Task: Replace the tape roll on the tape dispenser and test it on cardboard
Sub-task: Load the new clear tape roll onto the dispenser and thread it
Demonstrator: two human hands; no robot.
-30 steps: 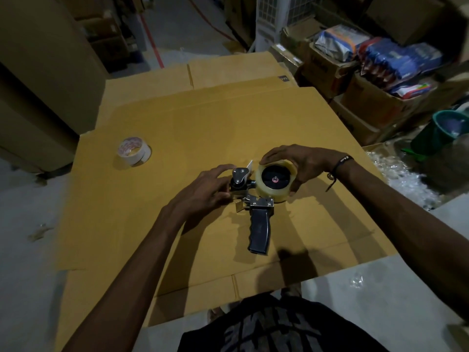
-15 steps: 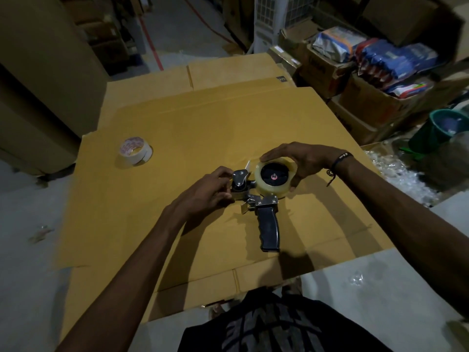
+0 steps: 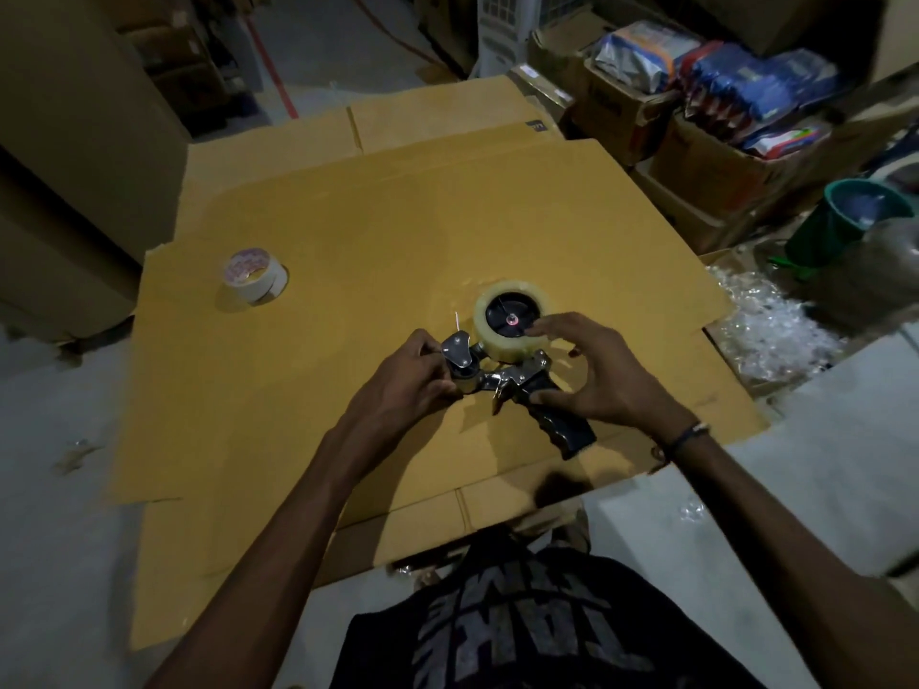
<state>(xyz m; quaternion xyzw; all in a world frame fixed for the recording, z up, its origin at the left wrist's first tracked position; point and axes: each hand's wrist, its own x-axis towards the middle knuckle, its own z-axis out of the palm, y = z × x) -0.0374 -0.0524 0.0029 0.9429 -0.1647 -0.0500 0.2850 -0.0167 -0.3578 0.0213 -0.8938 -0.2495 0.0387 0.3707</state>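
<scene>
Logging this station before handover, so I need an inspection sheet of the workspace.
Surface: flattened cardboard on a grey floor.
Job's things: tape dispenser lies on the cardboard, clear tape roll mounted; spare white roll apart, far left.
Clutter: plastic scraps at the right.
Grippers: left hand grips the dispenser's front; right hand spread over the handle, fingertips at the roll.
Cables: red line on the floor.
Surroundings: stocked boxes, green bucket.

I make out large pale block letters on my black shirt, upside down to me; the nearer row looks like "TAKE", though I can't be sure. Print on the spare roll and the boxes is too blurred to read.
</scene>
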